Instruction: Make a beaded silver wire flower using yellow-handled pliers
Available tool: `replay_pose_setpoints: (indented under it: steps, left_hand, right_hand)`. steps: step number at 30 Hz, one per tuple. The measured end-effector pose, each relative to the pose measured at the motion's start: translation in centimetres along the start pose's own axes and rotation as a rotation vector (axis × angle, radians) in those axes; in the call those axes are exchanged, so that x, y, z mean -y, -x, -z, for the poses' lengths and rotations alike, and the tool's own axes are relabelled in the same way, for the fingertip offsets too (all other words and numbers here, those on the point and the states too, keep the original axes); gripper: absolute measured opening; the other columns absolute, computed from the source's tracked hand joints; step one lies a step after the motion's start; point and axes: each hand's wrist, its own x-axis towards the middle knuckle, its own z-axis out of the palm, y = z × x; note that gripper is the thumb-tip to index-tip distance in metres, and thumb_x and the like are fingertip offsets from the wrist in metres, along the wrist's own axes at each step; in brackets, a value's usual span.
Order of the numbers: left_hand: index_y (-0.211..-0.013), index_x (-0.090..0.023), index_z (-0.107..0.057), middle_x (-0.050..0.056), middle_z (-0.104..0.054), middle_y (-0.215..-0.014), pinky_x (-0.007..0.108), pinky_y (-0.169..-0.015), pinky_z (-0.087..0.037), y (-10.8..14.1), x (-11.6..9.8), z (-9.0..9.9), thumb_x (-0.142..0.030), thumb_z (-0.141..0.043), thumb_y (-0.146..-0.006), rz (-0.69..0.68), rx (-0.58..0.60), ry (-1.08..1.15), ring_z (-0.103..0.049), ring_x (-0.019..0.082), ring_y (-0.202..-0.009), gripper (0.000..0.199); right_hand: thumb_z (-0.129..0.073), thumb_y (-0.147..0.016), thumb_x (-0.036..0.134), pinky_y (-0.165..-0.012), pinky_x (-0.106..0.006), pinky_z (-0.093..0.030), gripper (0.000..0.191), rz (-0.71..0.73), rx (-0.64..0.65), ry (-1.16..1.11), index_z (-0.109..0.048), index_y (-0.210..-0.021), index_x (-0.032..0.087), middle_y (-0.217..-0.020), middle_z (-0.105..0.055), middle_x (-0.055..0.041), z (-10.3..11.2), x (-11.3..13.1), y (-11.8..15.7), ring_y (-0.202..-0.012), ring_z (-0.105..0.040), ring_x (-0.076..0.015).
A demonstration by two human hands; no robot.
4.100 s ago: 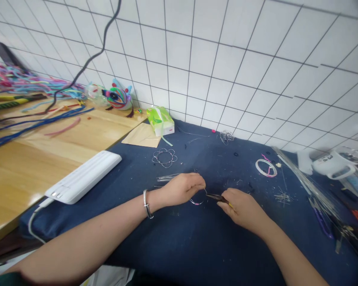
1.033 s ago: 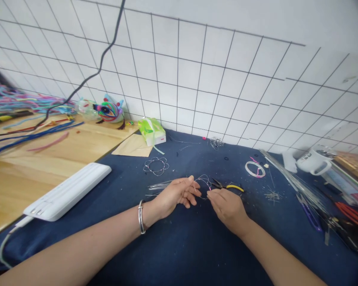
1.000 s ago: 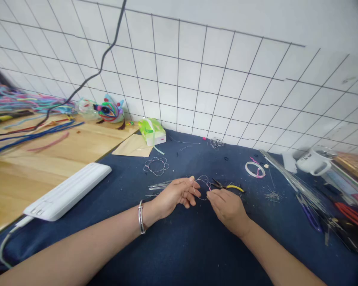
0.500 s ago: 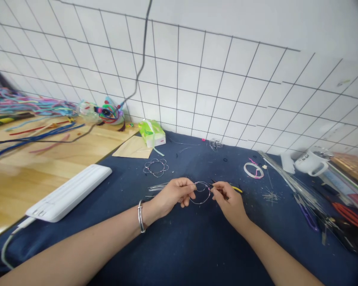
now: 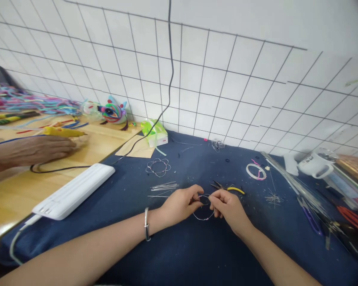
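Between my two hands is a thin wire ring (image 5: pixel 200 219) with small pink beads and a smaller loop at its top. My left hand (image 5: pixel 183 204) pinches the left side of the loop between thumb and finger. On the right side, my right hand (image 5: pixel 226 204) grips the wire with closed fingertips. Just behind it lie pliers (image 5: pixel 235 190) with a yellow handle, partly hidden. A flower-shaped wire piece (image 5: pixel 158 167) rests on the dark blue cloth (image 5: pixel 179 254), with several straight wires (image 5: pixel 164 186) nearer my left hand.
At the left, another person's hand (image 5: pixel 44 149) is beside a yellow glue gun (image 5: pixel 62 132). A white power bank (image 5: pixel 74 191) lies on the cloth. A tape roll (image 5: pixel 255 171), purple-handled scissors (image 5: pixel 312 220) and a mug (image 5: pixel 314 165) are at the right.
The ring has moved slightly down and turned between my hands. Another person's hand and the glue gun have come in at the left, and the black cable has shifted right.
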Motion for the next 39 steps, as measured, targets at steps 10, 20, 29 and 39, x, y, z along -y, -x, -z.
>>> replay_pose_setpoints:
  steps: [10, 20, 29, 39]
  left_hand:
    - [-0.087, -0.019, -0.049, 0.000, -0.058, -0.090, 0.022, -0.062, -0.042, 0.7, -1.0, 1.3, -0.022, -0.047, -0.081, -0.347, 0.064, -0.512, -0.058, 0.014, -0.077, 0.007]
    - [-0.082, -0.018, -0.058, 0.005, -0.057, -0.091, 0.024, -0.072, -0.043, 0.4, -0.5, 2.2, -0.018, -0.049, -0.079, -0.414, 0.129, -0.308, -0.056, 0.016, -0.084, 0.010]
    - [-0.070, -0.016, -0.057, 0.004, -0.055, -0.103, 0.023, -0.071, -0.042, -0.1, -0.3, 2.2, -0.019, -0.057, -0.073, -0.340, 0.257, -0.063, -0.055, 0.015, -0.084, 0.004]
    - [-0.083, -0.015, -0.047, 0.001, -0.057, -0.067, 0.021, -0.051, -0.043, -1.1, 0.9, 1.2, -0.035, -0.045, -0.083, 0.094, 0.149, 0.674, -0.053, 0.010, -0.055, 0.020]
  right_hand:
    - [-0.054, -0.077, 0.041, -0.040, -0.018, -0.029, 0.025, -0.157, 0.048, -0.200, -0.053, -0.073, 0.016, -0.061, -0.056, 0.0018, -1.0, 0.5, 0.3, -0.044, -0.045, -0.0053]
    - [-0.057, -0.074, 0.040, -0.039, -0.017, -0.027, 0.024, -0.193, 0.112, -0.334, -0.053, -0.077, 0.016, -0.063, -0.058, 0.0008, -0.8, 0.7, 0.2, -0.043, -0.044, -0.0047]
    - [-0.055, -0.076, 0.038, -0.041, -0.017, -0.031, 0.023, -0.142, 0.152, -0.281, -0.056, -0.082, 0.016, -0.067, -0.059, 0.0001, -0.7, 0.3, 0.3, -0.048, -0.048, -0.0057]
    - [-0.057, -0.073, 0.030, -0.054, -0.022, -0.041, 0.030, -0.010, 0.083, -0.278, -0.056, -0.101, 0.017, -0.081, -0.059, -0.0024, 0.2, 0.4, 0.0, -0.061, -0.051, -0.0084]
